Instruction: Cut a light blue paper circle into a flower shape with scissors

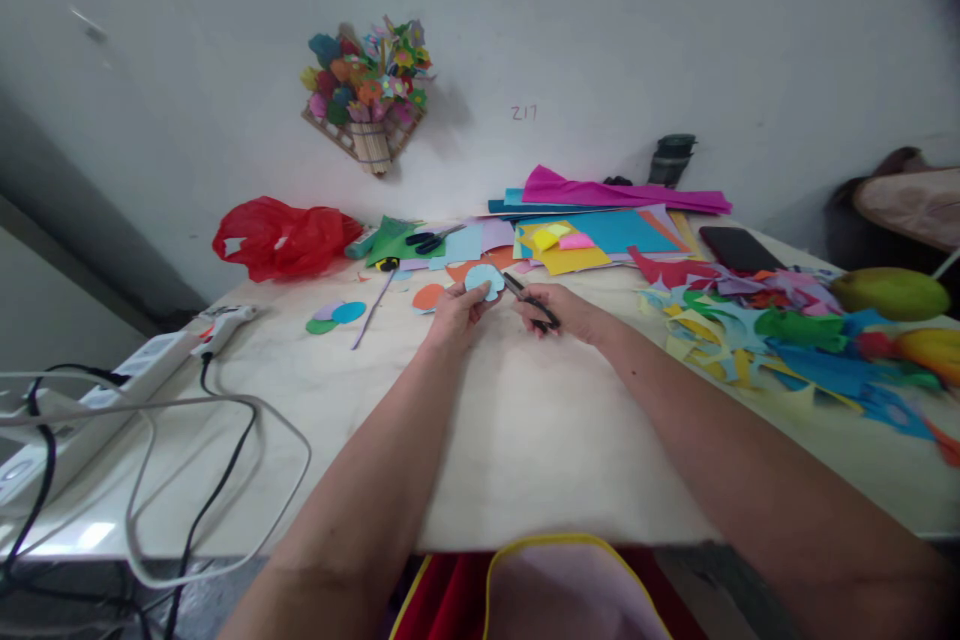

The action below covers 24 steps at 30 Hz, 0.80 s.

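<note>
Pinched in my left hand [456, 316] is a light blue paper piece [484, 280] with a rounded, notched outline. My right hand [564, 308] grips a pair of black-handled scissors [541, 311], its fingers wrapped round the handles. The blades point up and left, and their tips lie close to the right edge of the light blue paper; whether they touch it I cannot tell. Just left of my left hand an orange paper circle [429, 297] lies on the table. Farther left, a blue circle [349, 312] rests beside a green circle [321, 327] and a purple one.
Paper scraps [750, 330] cover the table's right side, near a dark phone [739, 249] and a green mango [891, 294]. Coloured sheets [600, 230] and another pair of scissors [431, 240] lie at the back. A red plastic bag [281, 235], glue gun [225, 325] and cables occupy the left.
</note>
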Available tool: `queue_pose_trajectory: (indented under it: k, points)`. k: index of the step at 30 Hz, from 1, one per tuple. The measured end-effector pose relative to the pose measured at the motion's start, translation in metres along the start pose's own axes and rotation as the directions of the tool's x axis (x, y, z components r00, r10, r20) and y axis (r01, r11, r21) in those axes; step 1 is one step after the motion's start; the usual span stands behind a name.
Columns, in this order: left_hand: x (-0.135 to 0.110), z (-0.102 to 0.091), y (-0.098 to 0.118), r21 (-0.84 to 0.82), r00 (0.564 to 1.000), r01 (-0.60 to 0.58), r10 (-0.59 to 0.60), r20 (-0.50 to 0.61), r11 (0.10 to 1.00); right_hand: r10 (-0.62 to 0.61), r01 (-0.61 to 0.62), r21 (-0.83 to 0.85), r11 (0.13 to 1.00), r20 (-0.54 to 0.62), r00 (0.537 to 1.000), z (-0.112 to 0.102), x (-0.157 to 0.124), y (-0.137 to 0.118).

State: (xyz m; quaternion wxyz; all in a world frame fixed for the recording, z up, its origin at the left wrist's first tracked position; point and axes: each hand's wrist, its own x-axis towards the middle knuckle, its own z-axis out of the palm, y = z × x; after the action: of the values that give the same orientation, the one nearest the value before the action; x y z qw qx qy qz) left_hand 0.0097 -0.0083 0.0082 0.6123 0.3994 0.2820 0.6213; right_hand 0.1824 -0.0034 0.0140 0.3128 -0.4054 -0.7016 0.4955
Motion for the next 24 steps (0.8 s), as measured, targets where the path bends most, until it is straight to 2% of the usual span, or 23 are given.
queue_pose_trajectory:
  k: [16,24]
  points:
    - [0.0007,-0.0009,-0.0008,-0.008,1.0,-0.002,0.002,-0.015,1.0,-0.008,0.008,-0.01,1.0,-0.007,1.0,0.0002,-0.0004,0.0]
    - [0.0029,-0.0043,-0.0034,-0.015,1.0,-0.015,0.015,0.013,1.0,-0.003,0.003,-0.011,1.0,-0.002,1.0,-0.0001,0.0012,0.0018]
